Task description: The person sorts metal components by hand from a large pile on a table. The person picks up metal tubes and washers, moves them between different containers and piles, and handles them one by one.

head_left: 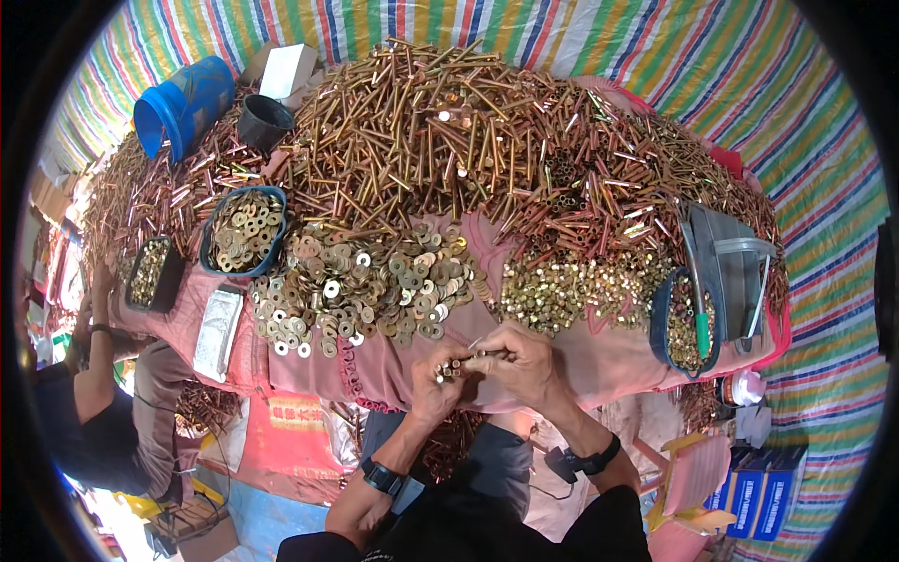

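My left hand (433, 386) is closed around a small bundle of brass-coloured anchor bolts (450, 371), their nut ends showing between the fingers. Right beside it, my right hand (524, 361) is pinched closed at the bundle; a thin metal piece shows at its fingertips, too small to name surely. Both hands are over the near edge of the pink cloth (393, 361). Just beyond them are a heap of flat washers (365, 281) to the left and a heap of small nuts (581, 290) to the right. A large pile of long bolts and sleeves (421, 131) rises behind.
A blue tub of washers (245, 231), a dark tray of nuts (148, 273) and a silvery block (218, 332) sit left. A nut tub (676, 345) and grey scoop (729, 272) stand right. A blue bucket (184, 106) lies at the back. Another person (98, 393) sits left.
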